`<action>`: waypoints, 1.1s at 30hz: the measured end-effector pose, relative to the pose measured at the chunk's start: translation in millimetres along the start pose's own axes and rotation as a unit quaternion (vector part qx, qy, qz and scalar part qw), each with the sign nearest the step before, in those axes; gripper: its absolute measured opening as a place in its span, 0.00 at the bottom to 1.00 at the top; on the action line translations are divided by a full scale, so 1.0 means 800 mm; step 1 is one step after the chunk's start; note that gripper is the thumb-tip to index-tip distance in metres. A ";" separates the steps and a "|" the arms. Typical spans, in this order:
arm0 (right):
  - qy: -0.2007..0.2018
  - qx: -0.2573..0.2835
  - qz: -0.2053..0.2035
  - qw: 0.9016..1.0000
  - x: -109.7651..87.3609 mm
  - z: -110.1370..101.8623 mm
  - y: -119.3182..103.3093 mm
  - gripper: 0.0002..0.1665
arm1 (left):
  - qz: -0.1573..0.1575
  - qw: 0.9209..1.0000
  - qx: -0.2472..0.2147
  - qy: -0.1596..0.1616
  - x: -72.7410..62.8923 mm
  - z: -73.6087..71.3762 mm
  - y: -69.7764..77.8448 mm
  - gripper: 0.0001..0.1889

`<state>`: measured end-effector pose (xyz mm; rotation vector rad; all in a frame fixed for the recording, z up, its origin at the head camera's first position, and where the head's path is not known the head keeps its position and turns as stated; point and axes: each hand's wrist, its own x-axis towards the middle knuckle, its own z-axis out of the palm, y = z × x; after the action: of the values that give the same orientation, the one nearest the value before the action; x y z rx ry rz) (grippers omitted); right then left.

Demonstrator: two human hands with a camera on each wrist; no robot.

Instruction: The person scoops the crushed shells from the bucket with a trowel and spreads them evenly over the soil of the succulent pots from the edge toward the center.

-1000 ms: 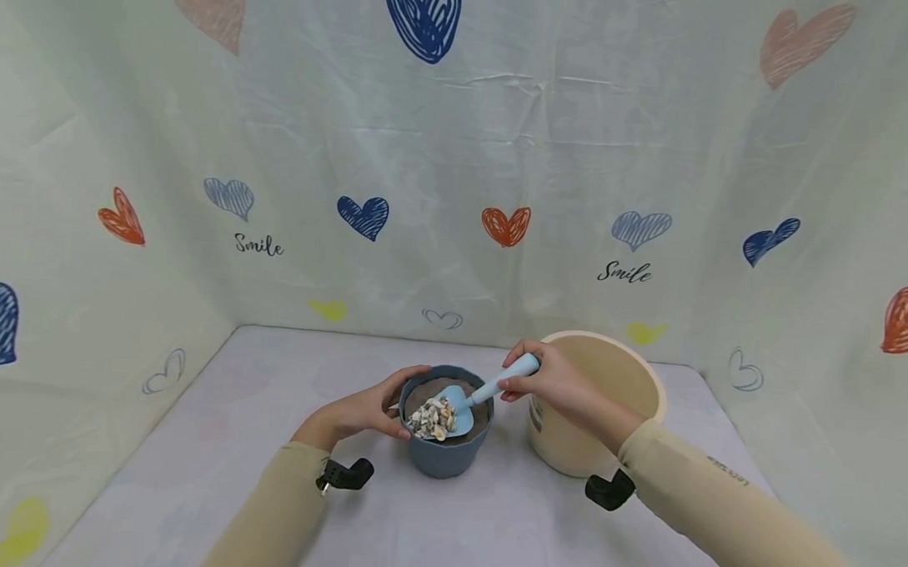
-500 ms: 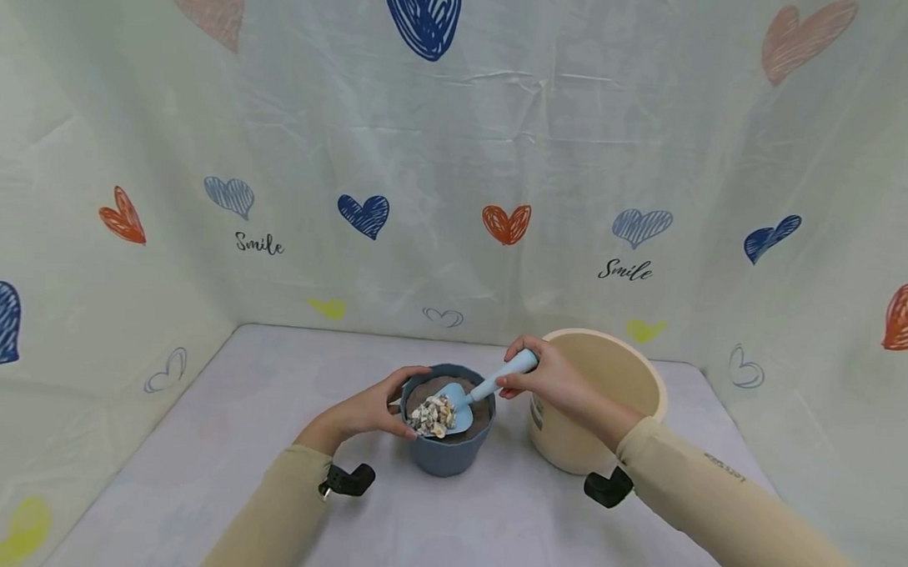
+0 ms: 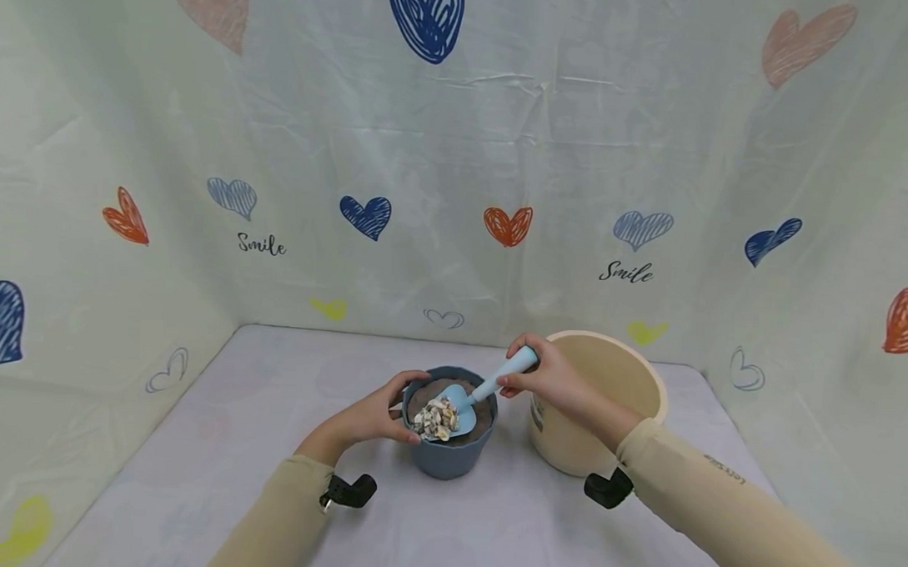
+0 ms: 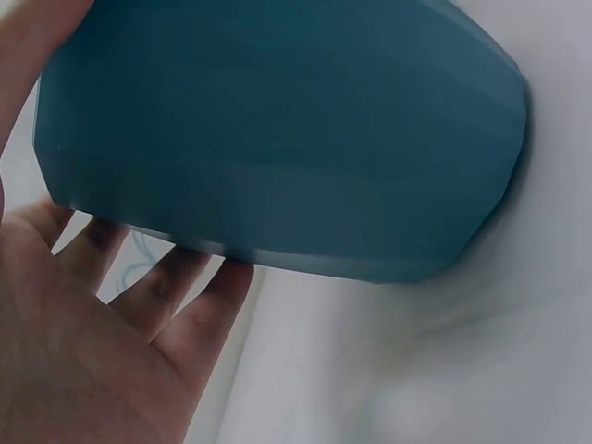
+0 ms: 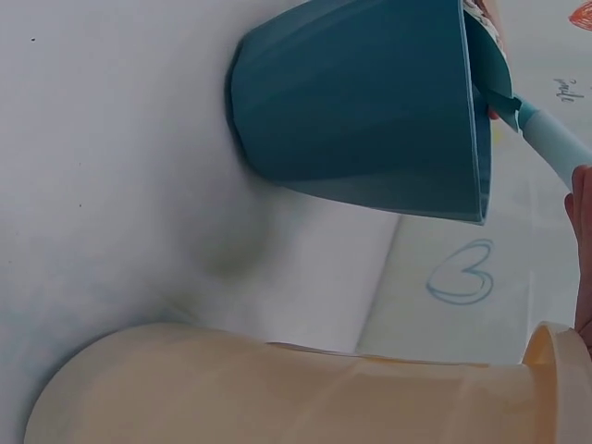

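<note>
A blue-grey flower pot [image 3: 451,461], filled with brown soil [image 3: 428,392], stands on the table in the middle of the head view. My left hand [image 3: 370,414] grips its left side, thumb near the front and fingers round the back. The left wrist view shows several fingertips against the pot's wall [image 4: 277,148]. My right hand [image 3: 556,379] holds a light blue garden trowel [image 3: 495,385] by its handle, slanting down into the pot. On the trowel's blade lies a heap of small pale stones [image 3: 436,418], just over the soil at the front left of the rim.
A large cream bucket [image 3: 568,450] stands right of the pot, partly behind my right forearm; its wall [image 5: 277,393] fills the bottom of the right wrist view. The white-covered table [image 3: 415,537] meets a heart-printed curtain [image 3: 439,266] at the back and sides.
Very little differs. The pot and my left hand have shifted slightly to the right, and the trowel with its stones keeps almost the same place over the soil.
</note>
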<state>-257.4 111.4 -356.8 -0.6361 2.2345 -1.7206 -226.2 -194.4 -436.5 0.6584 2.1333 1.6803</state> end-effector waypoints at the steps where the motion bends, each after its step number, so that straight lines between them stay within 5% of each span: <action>1: 0.001 0.002 0.000 1.000 0.000 0.000 0.000 0.21 | 0.001 1.000 0.000 0.001 0.000 0.001 0.000 0.51; 16: -0.001 -0.002 -0.010 1.000 0.003 -0.001 -0.010 0.17 | -0.024 1.000 -0.004 0.018 -0.005 0.006 -0.001 0.50; 33: -0.002 -0.012 -0.026 1.000 0.008 0.001 -0.013 0.21 | -0.008 1.000 -0.005 0.028 -0.008 0.014 0.002 0.51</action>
<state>-260.8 105.6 -346.2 -0.7083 2.2587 -1.7158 -214.9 -188.4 -437.5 0.5969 2.1611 1.7182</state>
